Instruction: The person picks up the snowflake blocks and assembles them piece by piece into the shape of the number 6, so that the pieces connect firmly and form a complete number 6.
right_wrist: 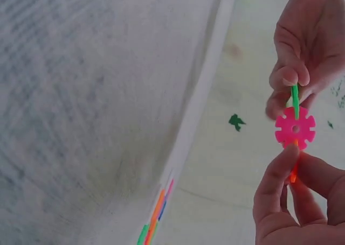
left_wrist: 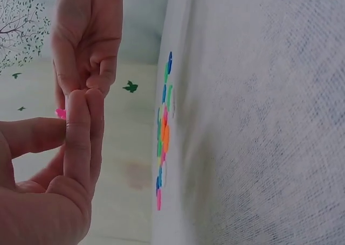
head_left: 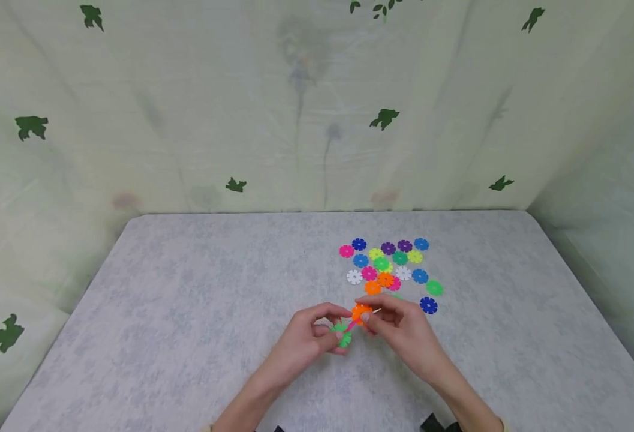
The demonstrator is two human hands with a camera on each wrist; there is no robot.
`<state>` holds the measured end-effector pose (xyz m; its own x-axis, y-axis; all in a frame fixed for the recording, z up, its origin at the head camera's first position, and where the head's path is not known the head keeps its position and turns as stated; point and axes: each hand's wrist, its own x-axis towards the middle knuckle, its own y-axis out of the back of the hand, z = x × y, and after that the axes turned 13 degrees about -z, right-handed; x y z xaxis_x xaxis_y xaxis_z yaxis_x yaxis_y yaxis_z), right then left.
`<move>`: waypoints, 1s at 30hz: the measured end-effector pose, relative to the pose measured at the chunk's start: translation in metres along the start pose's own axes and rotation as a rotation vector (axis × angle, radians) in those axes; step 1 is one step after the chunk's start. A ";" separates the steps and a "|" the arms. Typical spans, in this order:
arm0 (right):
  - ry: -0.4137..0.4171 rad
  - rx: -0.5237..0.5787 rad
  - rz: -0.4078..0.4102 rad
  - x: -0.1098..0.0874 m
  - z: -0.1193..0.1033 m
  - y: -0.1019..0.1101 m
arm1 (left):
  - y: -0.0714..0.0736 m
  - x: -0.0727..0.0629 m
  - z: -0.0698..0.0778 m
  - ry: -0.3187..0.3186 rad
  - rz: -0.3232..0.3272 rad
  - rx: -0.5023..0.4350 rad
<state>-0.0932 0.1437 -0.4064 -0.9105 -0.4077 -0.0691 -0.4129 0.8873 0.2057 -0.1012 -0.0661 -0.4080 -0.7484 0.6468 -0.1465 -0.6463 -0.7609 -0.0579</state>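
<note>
My left hand (head_left: 314, 333) pinches a green notched plastic disc (head_left: 345, 339) between thumb and fingers. An orange notched disc (head_left: 361, 311) is pinched by my right hand (head_left: 405, 324). Between them is a pink notched disc (right_wrist: 284, 129) with a small centre hole. In the right wrist view the green disc stands edge-on in a slot at the pink disc's top. The orange disc meets the pink one's lower edge, also edge-on; fingertips cover how deep it sits. The left wrist view shows only a bit of pink behind the fingers.
Loose notched discs in several colours lie beyond the hands, including a purple disc (head_left: 405, 246), a white disc (head_left: 354, 276) and a dark blue disc (head_left: 428, 305). Some overlap. The grey table (head_left: 187, 300) ends at a pale curtain (head_left: 187, 108) printed with green leaves.
</note>
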 end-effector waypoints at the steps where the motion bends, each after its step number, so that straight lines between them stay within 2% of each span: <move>1: 0.010 0.000 -0.012 0.000 0.001 0.000 | -0.001 0.000 -0.001 -0.002 0.002 -0.012; 7: 0.024 -0.032 -0.054 0.000 0.001 -0.004 | -0.003 0.003 -0.003 -0.015 0.047 0.002; 15: -0.038 0.041 -0.086 0.001 0.004 -0.008 | -0.004 0.005 -0.007 -0.034 0.134 0.113; 20: -0.024 0.030 -0.084 0.001 0.006 -0.003 | -0.001 0.007 -0.009 -0.034 0.160 0.060; 25: -0.045 -0.093 -0.072 0.002 0.009 0.014 | 0.003 0.008 -0.009 -0.014 0.186 -0.014; 30: -0.062 -0.317 -0.086 0.008 0.019 0.040 | 0.005 0.007 -0.009 -0.028 0.189 -0.063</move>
<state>-0.1171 0.1804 -0.4175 -0.8762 -0.4556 -0.1570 -0.4698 0.7350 0.4890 -0.1087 -0.0658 -0.4182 -0.8601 0.4925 -0.1328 -0.4837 -0.8702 -0.0938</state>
